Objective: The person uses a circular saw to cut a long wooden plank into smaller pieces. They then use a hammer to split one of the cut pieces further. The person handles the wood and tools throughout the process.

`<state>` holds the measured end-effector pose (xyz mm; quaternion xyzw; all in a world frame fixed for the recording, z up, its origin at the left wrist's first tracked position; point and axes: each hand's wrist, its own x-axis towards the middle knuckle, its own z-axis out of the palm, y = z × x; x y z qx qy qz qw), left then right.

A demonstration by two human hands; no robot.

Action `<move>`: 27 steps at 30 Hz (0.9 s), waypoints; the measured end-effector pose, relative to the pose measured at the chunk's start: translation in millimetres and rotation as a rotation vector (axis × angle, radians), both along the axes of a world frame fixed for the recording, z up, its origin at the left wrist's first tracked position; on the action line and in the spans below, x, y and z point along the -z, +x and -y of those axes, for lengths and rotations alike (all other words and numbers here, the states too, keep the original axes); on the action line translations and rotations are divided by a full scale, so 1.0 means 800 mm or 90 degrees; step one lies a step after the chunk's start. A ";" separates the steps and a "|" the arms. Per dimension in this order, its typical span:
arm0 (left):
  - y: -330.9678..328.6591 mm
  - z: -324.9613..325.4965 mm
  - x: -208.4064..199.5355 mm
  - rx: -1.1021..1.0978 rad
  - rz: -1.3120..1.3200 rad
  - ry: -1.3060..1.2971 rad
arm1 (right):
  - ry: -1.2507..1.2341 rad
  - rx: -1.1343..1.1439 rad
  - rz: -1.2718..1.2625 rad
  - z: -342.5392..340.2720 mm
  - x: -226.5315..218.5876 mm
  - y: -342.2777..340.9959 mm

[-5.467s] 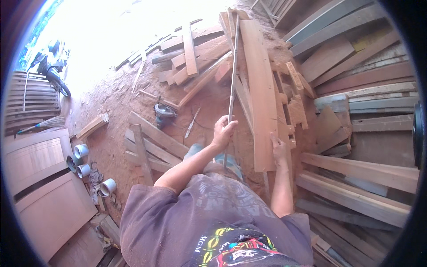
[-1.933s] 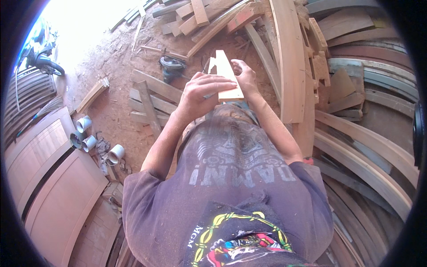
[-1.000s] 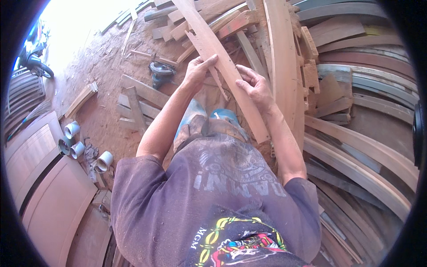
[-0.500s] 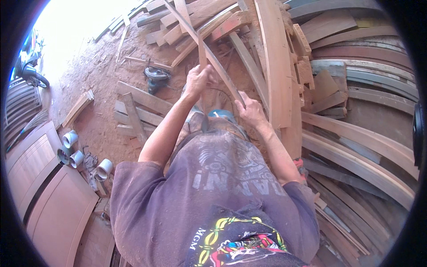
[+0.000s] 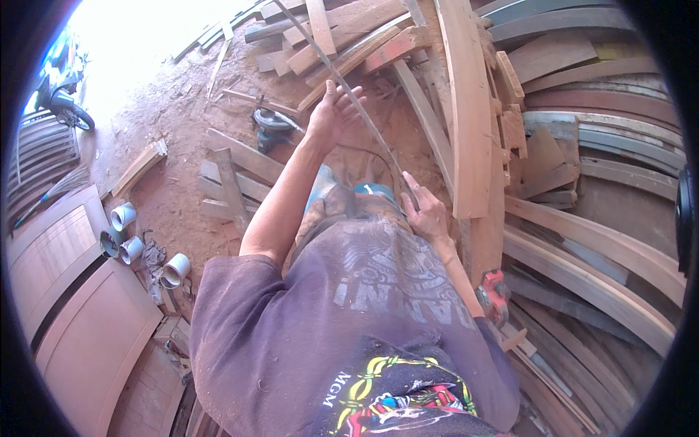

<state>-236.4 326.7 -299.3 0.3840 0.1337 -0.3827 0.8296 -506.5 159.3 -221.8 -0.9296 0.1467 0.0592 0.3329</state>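
Observation:
A long, thin strip, apparently of wood [image 5: 368,120], slants from the far upper left down to my right hand [image 5: 428,215], whose fingers are closed round its near end. My left hand [image 5: 333,116] is raised farther ahead, open, with its fingers spread. The strip crosses in front of those fingers; whether they touch it I cannot tell. Below the hands, a thin brown curved piece [image 5: 375,151] runs toward my right hand, its kind unclear. A power tool that looks like a circular saw [image 5: 272,130] sits on the dusty ground, left of my left hand.
Stacked planks [image 5: 364,33] lie ahead, and a thick long beam [image 5: 466,109] runs along my right. Many boards [image 5: 604,233] fill the right side. Several pale cups [image 5: 176,269] and door panels [image 5: 102,328] are at the left. A red tool [image 5: 495,297] lies near my right elbow.
My left hand has let go of a thin wooden stick it gripped and opened its fingers. My right hand, still on the strip, has moved slightly nearer my body. The view has shifted a little.

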 end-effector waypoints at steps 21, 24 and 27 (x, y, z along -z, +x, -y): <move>-0.097 -0.033 -0.013 0.334 0.335 0.051 | 0.132 0.096 0.065 0.011 -0.006 0.028; -0.118 -0.026 -0.023 0.365 0.325 0.052 | 0.206 0.074 0.132 0.002 -0.089 0.067; -0.127 -0.017 -0.031 0.366 0.311 0.041 | 0.304 0.074 0.157 -0.004 -0.105 0.079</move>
